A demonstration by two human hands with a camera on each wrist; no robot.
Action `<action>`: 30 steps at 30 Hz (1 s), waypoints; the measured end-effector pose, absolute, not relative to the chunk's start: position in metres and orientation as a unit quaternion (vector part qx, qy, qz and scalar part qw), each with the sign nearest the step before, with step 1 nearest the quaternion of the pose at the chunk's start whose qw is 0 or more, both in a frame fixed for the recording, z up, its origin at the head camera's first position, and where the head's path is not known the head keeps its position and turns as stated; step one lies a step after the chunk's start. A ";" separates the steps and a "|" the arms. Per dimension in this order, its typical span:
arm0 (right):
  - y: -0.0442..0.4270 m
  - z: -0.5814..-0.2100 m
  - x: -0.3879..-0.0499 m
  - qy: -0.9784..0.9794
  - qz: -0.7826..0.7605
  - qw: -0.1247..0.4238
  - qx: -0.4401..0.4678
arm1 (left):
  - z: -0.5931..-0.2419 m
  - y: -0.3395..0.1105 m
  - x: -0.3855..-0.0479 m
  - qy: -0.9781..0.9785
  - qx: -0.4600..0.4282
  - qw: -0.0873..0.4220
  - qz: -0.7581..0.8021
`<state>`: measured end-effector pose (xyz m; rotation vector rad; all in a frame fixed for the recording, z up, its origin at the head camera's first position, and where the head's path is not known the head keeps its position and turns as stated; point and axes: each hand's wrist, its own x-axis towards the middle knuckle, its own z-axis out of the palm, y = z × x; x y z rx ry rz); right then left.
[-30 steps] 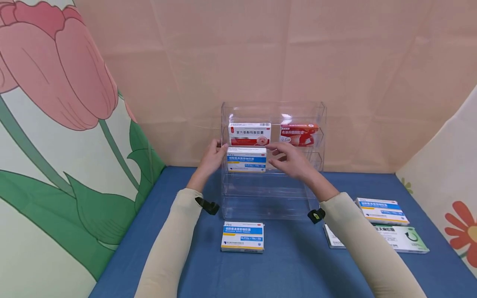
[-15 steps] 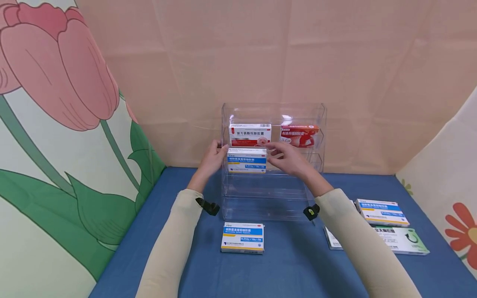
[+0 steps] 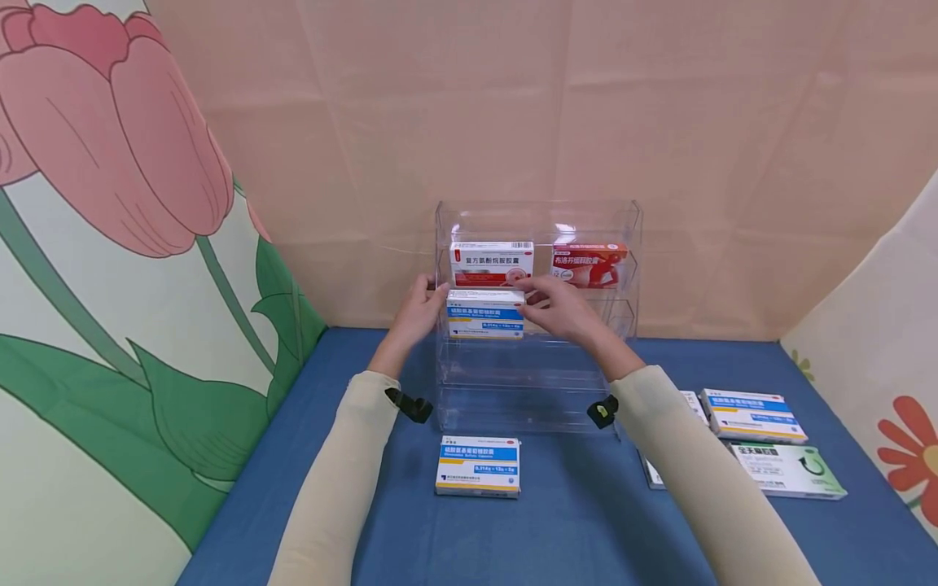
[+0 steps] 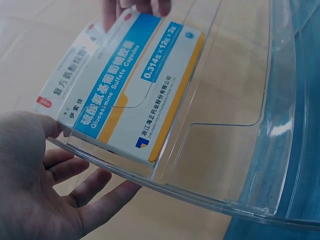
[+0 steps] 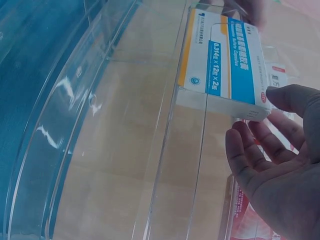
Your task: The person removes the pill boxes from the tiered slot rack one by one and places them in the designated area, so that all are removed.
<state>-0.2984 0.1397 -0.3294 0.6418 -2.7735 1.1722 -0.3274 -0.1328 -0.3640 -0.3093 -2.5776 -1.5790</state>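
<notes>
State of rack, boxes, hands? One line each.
Clear rack: upright
Red-white box: standing in rack
Red box: standing in rack
Racked blue-white box: standing, tier below
Front blue-white box: lying face up
Right blue-white box: lying face up
Green-white box: lying face up, partly hidden
White box: mostly hidden
Left hand: relaxed, at rack's left side
Right hand: relaxed, at racked box's right end

Long cream sleeves [image 3: 339, 468], small black wrist devices [image 3: 417, 409]

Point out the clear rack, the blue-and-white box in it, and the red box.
Clear rack [image 3: 542, 366], head view, front panel.
Blue-and-white box [image 4: 135, 82], left wrist view, printed front.
Red box [image 3: 589, 267], head view, front face.
</notes>
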 end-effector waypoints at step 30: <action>0.120 -0.321 -0.295 -0.920 0.356 0.066 0.148 | -0.364 -0.137 -0.327 -0.846 -0.105 0.066 -0.519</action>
